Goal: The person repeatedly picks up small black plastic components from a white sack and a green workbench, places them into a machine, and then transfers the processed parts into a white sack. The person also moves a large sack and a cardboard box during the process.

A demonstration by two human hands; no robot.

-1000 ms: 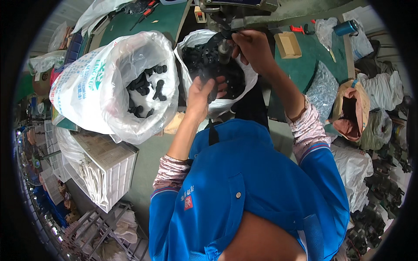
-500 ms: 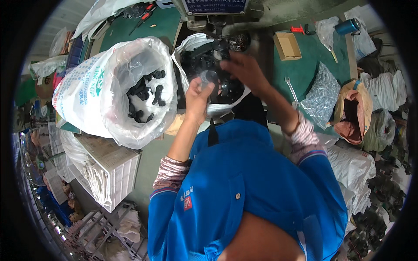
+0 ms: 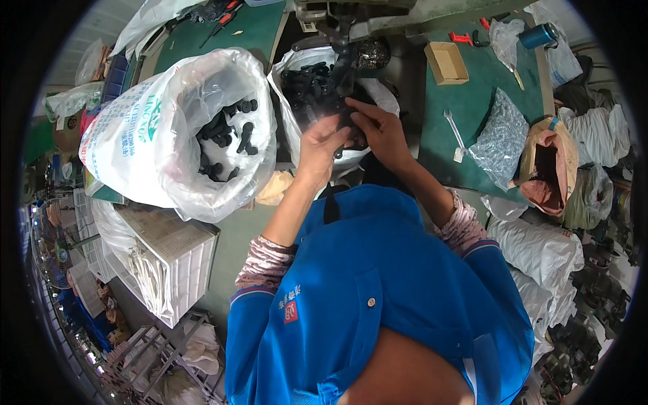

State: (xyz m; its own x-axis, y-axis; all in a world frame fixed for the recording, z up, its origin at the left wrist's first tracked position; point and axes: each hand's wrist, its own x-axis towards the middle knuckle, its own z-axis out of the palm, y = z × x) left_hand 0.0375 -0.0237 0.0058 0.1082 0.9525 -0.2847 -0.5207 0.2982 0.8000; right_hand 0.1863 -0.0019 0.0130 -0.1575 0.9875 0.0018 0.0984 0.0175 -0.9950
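Note:
My left hand (image 3: 322,150) is closed, with thumb and fingers bent around a dark black part (image 3: 343,121) just below the machine head (image 3: 344,34). From the other side, my right hand (image 3: 383,137) reaches to that part with thumb and index finger bent against it. The part's exact shape is lost against the dark background. Both hands are over an open white bag (image 3: 285,111) holding many small black pieces (image 3: 310,77). To the left stands a larger white plastic sack (image 3: 135,135), its mouth showing black knobbed pieces (image 3: 216,128).
On the green right-hand table (image 3: 449,101) lie a cardboard box (image 3: 447,63), a wrench (image 3: 454,129) and a bag of small grey pieces (image 3: 501,138). A brown sack (image 3: 543,172) stands at its edge. White crates (image 3: 179,270) stand at lower left.
My right hand has come down from beside the machine head to meet my left at the part. The grey round end seen in my left hand no longer shows. The view has shifted slightly.

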